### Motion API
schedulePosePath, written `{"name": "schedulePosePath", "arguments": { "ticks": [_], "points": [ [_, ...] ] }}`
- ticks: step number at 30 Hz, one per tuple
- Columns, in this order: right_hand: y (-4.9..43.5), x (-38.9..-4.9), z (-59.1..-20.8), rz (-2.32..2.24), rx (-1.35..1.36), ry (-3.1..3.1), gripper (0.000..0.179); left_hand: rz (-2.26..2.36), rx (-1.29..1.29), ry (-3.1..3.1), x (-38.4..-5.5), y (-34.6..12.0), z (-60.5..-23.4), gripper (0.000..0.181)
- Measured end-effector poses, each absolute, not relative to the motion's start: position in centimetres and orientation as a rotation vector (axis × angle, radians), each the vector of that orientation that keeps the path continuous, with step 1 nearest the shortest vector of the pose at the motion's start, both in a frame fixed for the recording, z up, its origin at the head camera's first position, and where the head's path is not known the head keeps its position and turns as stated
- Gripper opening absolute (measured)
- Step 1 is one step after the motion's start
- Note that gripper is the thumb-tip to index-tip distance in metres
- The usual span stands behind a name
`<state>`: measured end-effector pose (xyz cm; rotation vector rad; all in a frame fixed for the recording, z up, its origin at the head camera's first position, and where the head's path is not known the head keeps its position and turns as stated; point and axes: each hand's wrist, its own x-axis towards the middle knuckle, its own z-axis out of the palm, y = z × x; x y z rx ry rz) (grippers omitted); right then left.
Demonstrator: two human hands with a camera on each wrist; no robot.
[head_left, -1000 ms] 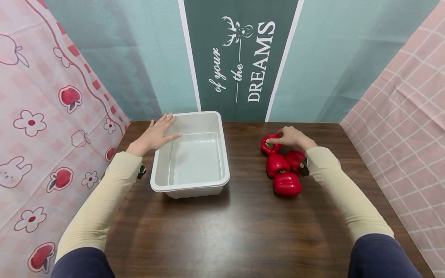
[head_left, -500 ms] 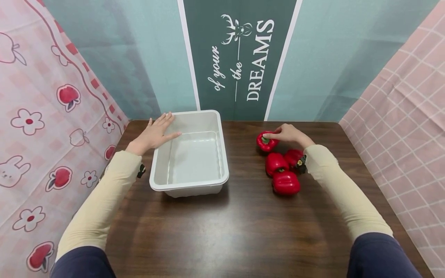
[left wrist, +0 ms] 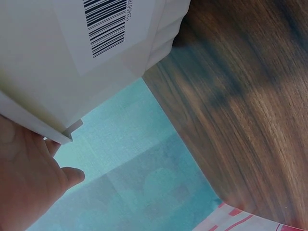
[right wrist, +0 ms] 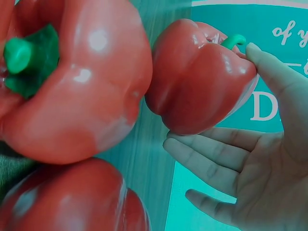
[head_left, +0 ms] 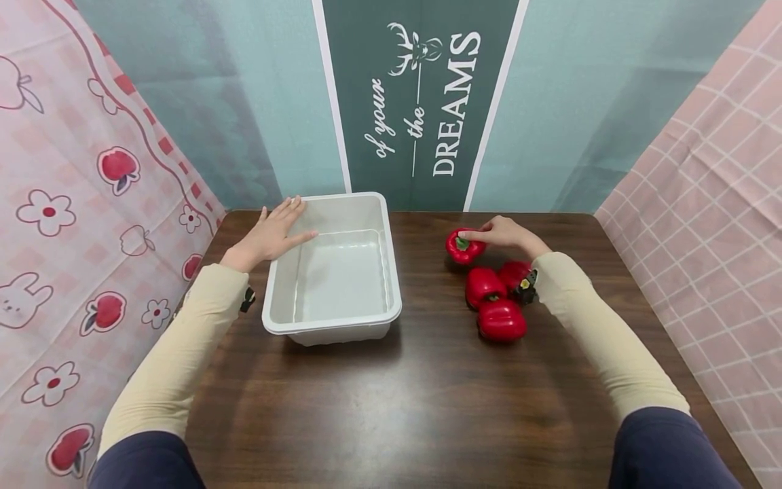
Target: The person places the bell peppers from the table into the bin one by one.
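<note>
With thumb at the green stem and fingers on the far side, my right hand grips a red bell pepper. In the right wrist view the held bell pepper sits between thumb and fingertips. Just nearer to me lie other red bell peppers: one, one in front of it, and one partly hidden by the wrist strap. My left hand rests, fingers spread, across the left rim of a white plastic bin. The left wrist view shows a barcode label on the bin's outer wall.
A dark brown wooden table bears everything. A teal printed cloth hangs behind its back edge. Patterned pink cloths stand at the left and right.
My right hand has moved left and slightly back with its bell pepper, away from the other peppers. The left hand and the bin hold their place.
</note>
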<state>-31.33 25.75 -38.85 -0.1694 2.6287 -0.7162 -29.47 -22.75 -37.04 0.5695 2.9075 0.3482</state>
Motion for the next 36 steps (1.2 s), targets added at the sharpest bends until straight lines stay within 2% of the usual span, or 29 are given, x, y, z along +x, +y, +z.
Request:
{"name": "schedulePosePath", "arguments": {
  "ticks": [11, 36],
  "points": [
    [25.5, -31.4, -38.4, -0.793, -0.133, 2.554, 0.070, 0.387, 0.578, 2.910, -29.7, -22.8, -37.2, 0.086],
    [23.8, -30.7, -37.2, -0.879, -0.196, 2.463, 0.061, 0.441, 0.566, 2.918, -29.5, -22.8, -37.2, 0.082]
  ]
}}
